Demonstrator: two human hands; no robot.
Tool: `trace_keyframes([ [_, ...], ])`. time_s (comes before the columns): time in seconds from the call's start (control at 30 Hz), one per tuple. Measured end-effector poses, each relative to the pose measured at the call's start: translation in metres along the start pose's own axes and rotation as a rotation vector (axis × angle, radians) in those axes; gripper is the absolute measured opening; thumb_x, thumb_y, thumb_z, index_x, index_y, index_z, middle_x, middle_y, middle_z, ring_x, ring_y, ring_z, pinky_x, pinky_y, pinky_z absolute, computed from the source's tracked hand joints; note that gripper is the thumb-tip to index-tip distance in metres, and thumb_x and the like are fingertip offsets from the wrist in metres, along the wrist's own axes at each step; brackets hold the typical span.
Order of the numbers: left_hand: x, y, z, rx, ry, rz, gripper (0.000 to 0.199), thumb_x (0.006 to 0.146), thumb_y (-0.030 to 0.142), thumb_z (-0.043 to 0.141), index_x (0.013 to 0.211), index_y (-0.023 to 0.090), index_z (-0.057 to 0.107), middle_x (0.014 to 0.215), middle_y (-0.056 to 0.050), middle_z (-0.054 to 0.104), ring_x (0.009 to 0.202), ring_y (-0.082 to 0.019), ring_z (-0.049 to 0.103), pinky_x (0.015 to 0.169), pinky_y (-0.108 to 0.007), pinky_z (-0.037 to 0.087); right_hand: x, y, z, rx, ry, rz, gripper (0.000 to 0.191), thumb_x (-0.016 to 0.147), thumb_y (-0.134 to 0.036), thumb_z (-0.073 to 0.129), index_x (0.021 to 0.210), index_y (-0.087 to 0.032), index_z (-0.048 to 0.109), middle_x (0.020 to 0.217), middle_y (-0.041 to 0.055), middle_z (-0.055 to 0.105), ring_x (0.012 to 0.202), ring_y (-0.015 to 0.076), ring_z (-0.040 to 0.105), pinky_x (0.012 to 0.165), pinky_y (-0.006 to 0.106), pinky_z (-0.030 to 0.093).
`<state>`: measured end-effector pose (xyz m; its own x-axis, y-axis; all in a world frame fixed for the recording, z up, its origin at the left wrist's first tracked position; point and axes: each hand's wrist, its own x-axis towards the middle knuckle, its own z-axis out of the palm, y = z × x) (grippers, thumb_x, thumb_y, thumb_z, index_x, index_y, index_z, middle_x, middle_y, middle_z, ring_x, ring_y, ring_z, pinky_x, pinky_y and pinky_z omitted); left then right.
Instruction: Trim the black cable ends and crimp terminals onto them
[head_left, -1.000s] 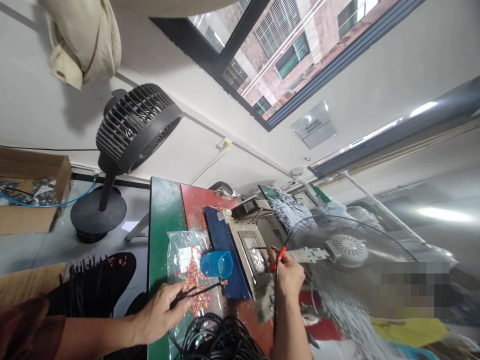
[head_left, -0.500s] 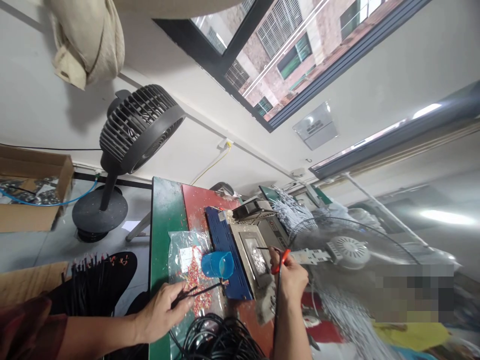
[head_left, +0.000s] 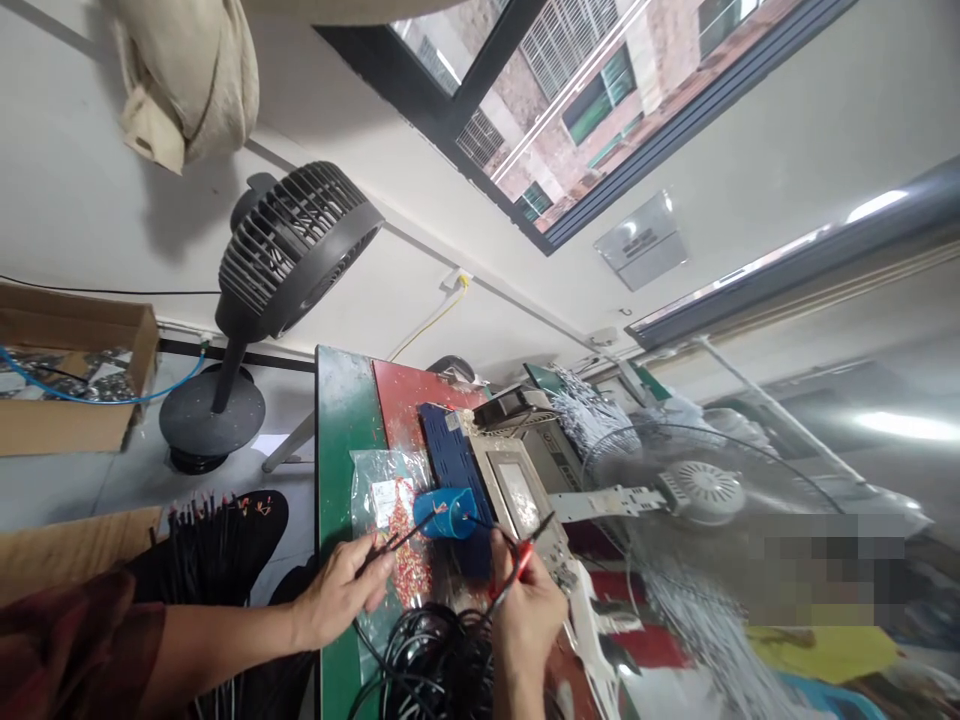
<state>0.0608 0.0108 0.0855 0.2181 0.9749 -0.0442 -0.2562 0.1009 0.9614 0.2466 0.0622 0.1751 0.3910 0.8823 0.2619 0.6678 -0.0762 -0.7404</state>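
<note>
First black cable (head_left: pixel 411 533): lower centre of frame, slanted up to right; jacket removed at tip, orange-red wires exposed, splayed. Second black cable (head_left: pixel 481 522): right of first, tip directed left, small reddish end. Red-handled tool (head_left: pixel 523 560): lower centre, slanted up to right, partly covered.

Daylight fills the window (head_left: pixel 574 88), and a lamp (head_left: pixel 907 426) glares white at the right. A soft shadow lies on the pale wall (head_left: pixel 409 275) below the hanging cloth (head_left: pixel 201 85). Wide-angle distortion stretches the edges, the lower right is blurred, and pixel blocks mask one patch.
</note>
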Motion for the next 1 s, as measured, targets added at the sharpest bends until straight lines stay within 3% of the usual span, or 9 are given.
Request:
trace_keyframes([
  [0.17, -0.001, 0.003, 0.000, -0.022, 0.005, -0.026, 0.036, 0.088, 0.051, 0.036, 0.079, 0.017, 0.046, 0.050, 0.007, 0.043, 0.046, -0.006, 0.036, 0.048, -0.018, 0.030, -0.006, 0.005, 0.012, -0.085, 0.005, -0.058, 0.053, 0.068, -0.056, 0.060, 0.093, -0.010, 0.072, 0.076, 0.0093, 0.071, 0.067, 0.0212, 0.062, 0.063, 0.027, 0.047],
  [0.43, -0.002, 0.006, -0.002, 0.002, -0.013, 0.007, 0.036, 0.089, 0.049, 0.035, 0.078, 0.017, 0.046, 0.051, 0.007, 0.042, 0.047, -0.006, 0.036, 0.049, -0.018, 0.030, -0.009, 0.007, 0.018, -0.186, -0.008, -0.059, 0.049, 0.068, -0.056, 0.059, 0.086, -0.012, 0.074, 0.055, 0.0044, 0.066, 0.051, 0.0167, 0.056, 0.053, 0.024, 0.041],
  [0.6, 0.000, 0.004, -0.001, -0.088, 0.000, -0.015, 0.035, 0.083, 0.051, 0.046, 0.081, 0.016, 0.047, 0.051, 0.008, 0.042, 0.048, -0.006, 0.036, 0.048, -0.018, 0.030, -0.016, 0.006, 0.012, -0.143, 0.058, -0.061, 0.053, 0.072, -0.058, 0.055, 0.093, -0.012, 0.071, 0.074, 0.0081, 0.071, 0.065, 0.0194, 0.060, 0.063, 0.026, 0.045],
  [0.7, 0.003, 0.008, 0.001, -0.163, 0.002, -0.122, 0.043, 0.076, 0.055, 0.054, 0.088, 0.014, 0.051, 0.048, 0.009, 0.041, 0.045, -0.006, 0.035, 0.044, -0.018, 0.027, -0.029, 0.007, 0.008, -0.062, 0.121, -0.091, 0.052, 0.074, -0.055, 0.057, 0.096, -0.010, 0.070, 0.078, 0.0094, 0.071, 0.068, 0.0202, 0.061, 0.065, 0.027, 0.047],
  [0.77, 0.004, 0.015, 0.002, -0.194, -0.018, -0.230, 0.047, 0.071, 0.057, 0.057, 0.086, 0.012, 0.055, 0.046, 0.009, 0.041, 0.042, -0.005, 0.032, 0.041, -0.017, 0.022, -0.043, 0.009, 0.008, -0.038, 0.167, -0.201, 0.047, 0.076, -0.051, 0.058, 0.098, -0.011, 0.069, 0.081, 0.0104, 0.071, 0.070, 0.0206, 0.062, 0.066, 0.028, 0.047],
  [0.87, 0.003, 0.033, 0.004, -0.228, -0.073, -0.331, 0.048, 0.067, 0.056, 0.060, 0.083, 0.010, 0.062, 0.052, 0.004, 0.052, 0.039, -0.003, 0.028, 0.039, -0.018, 0.015, -0.065, 0.011, 0.007, -0.083, 0.215, -0.496, 0.034, 0.082, -0.040, 0.056, 0.100, -0.014, 0.068, 0.078, 0.0096, 0.068, 0.065, 0.0186, 0.060, 0.062, 0.028, 0.046],
  [1.0, -0.001, 0.059, 0.007, -0.288, -0.092, -0.375, 0.045, 0.063, 0.053, 0.066, 0.080, 0.011, 0.065, 0.073, -0.004, 0.064, 0.049, -0.005, 0.042, 0.039, -0.018, 0.011, -0.089, 0.011, 0.004, -0.230, 0.126, -0.882, 0.026, 0.087, -0.023, 0.048, 0.108, -0.016, 0.063, 0.068, 0.0070, 0.062, 0.057, 0.0164, 0.053, 0.056, 0.027, 0.042],
])
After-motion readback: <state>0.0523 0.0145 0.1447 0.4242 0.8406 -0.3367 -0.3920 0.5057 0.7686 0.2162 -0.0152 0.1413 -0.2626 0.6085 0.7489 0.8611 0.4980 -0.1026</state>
